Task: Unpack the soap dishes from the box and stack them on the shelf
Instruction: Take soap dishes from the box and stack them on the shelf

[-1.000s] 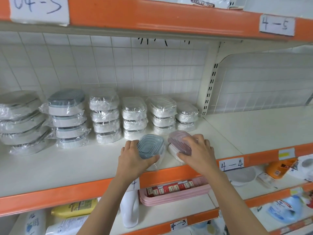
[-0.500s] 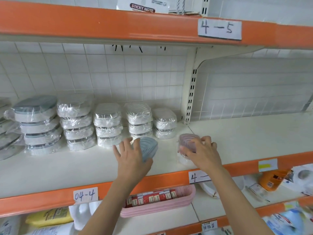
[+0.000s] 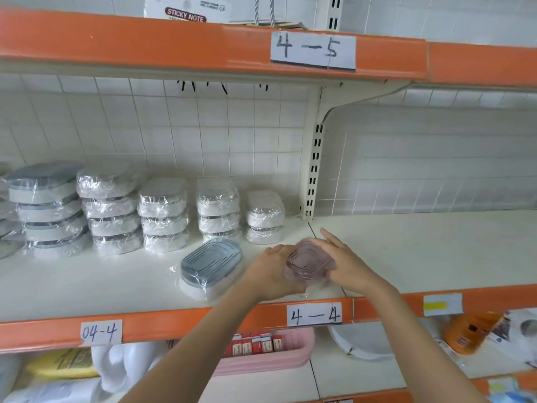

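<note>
On shelf (image 3: pixel 406 245) front edge, left hand (image 3: pixel 270 274) and right hand (image 3: pixel 345 263) cup pink dish (image 3: pixel 308 264) between them; grey dish (image 3: pixel 210 261) lies free just left, wrapped stacks (image 3: pixel 162 213) behind.

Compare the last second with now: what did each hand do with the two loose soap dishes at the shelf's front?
The left hand let go of the blue-lidded soap dish, which now lies alone on the shelf, and moved right to the pink-lidded soap dish. The right hand kept hold of that dish, so both hands now hold it. The wrapped stacks at the back stayed put.
</note>
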A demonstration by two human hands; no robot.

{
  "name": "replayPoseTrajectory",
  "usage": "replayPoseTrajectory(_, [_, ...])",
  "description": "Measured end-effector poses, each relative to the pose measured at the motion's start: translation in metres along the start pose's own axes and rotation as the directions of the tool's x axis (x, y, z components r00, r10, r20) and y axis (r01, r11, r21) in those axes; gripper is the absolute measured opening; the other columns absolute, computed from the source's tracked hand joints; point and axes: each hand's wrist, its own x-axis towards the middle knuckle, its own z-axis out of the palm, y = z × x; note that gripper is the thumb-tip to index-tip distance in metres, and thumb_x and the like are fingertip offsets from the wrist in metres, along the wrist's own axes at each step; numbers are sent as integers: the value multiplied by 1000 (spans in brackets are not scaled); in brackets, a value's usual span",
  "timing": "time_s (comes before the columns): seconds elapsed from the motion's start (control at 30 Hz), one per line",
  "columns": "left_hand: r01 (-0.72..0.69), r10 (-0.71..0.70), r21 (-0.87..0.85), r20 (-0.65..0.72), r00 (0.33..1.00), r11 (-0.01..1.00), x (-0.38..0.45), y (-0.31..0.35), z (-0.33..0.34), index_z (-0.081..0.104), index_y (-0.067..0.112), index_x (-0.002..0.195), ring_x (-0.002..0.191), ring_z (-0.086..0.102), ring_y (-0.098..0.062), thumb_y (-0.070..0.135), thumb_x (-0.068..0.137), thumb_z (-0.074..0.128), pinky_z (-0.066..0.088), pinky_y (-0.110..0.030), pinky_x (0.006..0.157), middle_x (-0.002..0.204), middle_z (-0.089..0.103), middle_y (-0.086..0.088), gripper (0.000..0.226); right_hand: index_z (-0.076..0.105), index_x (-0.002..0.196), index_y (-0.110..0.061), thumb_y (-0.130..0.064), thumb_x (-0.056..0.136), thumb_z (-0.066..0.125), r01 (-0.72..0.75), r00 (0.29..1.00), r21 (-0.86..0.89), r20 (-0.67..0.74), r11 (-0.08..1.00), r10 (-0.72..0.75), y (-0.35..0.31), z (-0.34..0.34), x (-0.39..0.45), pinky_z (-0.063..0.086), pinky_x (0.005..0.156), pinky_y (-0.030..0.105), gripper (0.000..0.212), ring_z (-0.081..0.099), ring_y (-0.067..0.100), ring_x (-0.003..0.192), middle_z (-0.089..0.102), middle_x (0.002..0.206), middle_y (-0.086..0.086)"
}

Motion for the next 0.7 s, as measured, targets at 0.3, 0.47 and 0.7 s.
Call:
replayPoseTrajectory(0.3, [-39,42,100,-32,999,994,18,-22,-9,44,18,136,126,41,-19,28,82,65,33,-27,104,133,46,-2,59,35,140,-38,-37,74,68,-3,1000,-231,-13,973,0,21,-13,9,37,98,31,73,26,16,120,32,137,-10])
replayPoseTrajectory(0.47, [84,-66,61,-263,963,995,13,-35,-14,53,10,127,122,45,-22,25,88,59,36,-28,99,128,49,-7,42,41,126,-22,-44,73,68,-56,997,-243,-63,968,42,24,-9,24,39,98,38,64,17,22,138,26,145,-1])
replayPoseTrajectory(0.7, [249,-224,53,-283,932,967,20,-40,-25,44,5,133,124,43,-27,26,89,56,35,-33,102,131,46,-12,50,36,126,-11,-60,75,64,-295,923,-138,-295,945,245,18,-2,56,44,85,41,76,38,36,114,34,123,15])
